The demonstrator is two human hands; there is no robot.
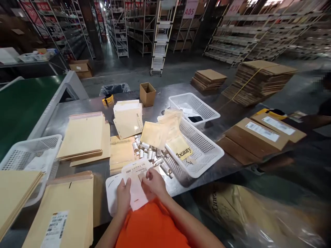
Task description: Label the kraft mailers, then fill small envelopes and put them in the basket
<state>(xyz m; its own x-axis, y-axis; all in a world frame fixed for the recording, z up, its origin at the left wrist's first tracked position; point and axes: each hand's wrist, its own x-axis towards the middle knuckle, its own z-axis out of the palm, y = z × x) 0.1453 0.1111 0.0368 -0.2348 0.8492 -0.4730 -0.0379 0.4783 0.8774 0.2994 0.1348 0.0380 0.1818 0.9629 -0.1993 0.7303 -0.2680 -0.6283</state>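
My left hand [123,196] grips a white printed sheet [136,193] by its left edge, thumb on top. Over the sheet's right side my right hand [155,182] is closed in a pinch, with a small brownish piece [142,177] at its fingers. What exactly it pinches is too small to make out. Under the sheet's left part lies a white rounded board [111,187]. Several small white-labelled bottles [144,154] are heaped just beyond my hands. Beside them, translucent yellowish pouches [178,137] marked "beauty" hang over a white basket [207,162].
Stacks of padded envelopes [82,134] lie on the left, near another white basket [23,148]. Printed slips [128,122] and an open carton [148,94] stand farther back. Brown boxes [258,137] sit at the right, with a second basket [193,100] behind the pouches.
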